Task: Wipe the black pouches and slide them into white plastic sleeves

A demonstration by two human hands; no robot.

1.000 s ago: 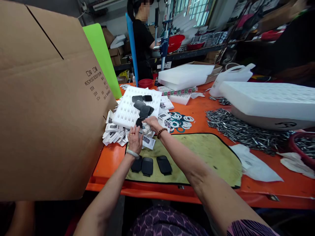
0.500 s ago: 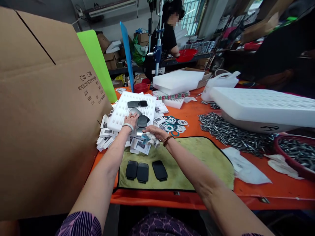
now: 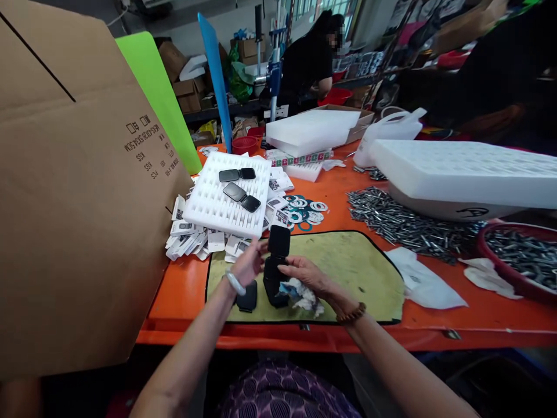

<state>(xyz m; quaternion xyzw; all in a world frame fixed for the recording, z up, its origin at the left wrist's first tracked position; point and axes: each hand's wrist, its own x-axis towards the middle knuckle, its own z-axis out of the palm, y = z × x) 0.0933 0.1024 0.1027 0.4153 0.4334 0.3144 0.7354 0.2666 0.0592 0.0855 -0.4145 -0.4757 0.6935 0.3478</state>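
Over the mat, the right hand pinches an unfolded black case and a bunched rag; at the mat's left, the left hand is loosely open, case contact unclear. A light edge grip should avoid smudges.

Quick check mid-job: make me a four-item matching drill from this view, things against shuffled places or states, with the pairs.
Things
1. Left hand
2. Crumpled wad
3. Flat rings
4. Foam tray left of the rings

Places or states
A. Piled on the orange table
B. Dark flat pieces lie on it
C. Pale bangle at its wrist
D. Held in the right hand

Pairs: 1-C, 2-D, 3-A, 4-B
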